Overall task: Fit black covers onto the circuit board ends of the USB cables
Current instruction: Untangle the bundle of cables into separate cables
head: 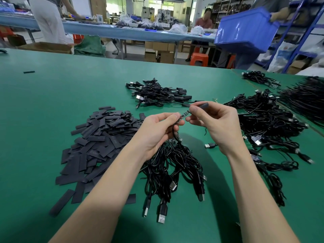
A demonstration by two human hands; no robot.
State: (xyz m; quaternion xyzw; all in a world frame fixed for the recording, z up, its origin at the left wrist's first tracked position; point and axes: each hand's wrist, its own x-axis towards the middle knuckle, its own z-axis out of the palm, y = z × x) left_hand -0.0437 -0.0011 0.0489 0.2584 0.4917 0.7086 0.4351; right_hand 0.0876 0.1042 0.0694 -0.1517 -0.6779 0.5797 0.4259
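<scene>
**Cover meets board, just above the green bench**

A wide green-topped bench (52, 106) fills the view, and it's loaded. Left of centre sits a loose heap of flat black rectangular covers (98, 135); one stray cover (29, 72) lies far off on the left. Further back, a small pile of thin black USB cables with covers already on their ends (157, 94). To the right, a big tangled pile of black cables (268, 123) with green boards showing among them. Behind the bench: a long blue-topped table (108, 31) with white bags, cardboard boxes on the floor, an orange plastic stool (199, 59), blue metal shelving on the right, and a person carrying a large blue plastic crate (245, 30).

Now the hands. Both forearms reach in from below, raised over the bench. The left hand (157, 130) has its grip closed: thumb and fingers pinch the small circuit board (183, 116) at a cable's end, tilted up to the right, while a bundle of black USB cables with silver plugs (175, 171) hangs from that hand down onto the bench. The right hand (215, 123) pinches a black tubular cover (203, 104) between thumb and forefinger, its grip narrow around it, the cover just beside the board's upper tip. Whether they touch, I can't tell.
</scene>
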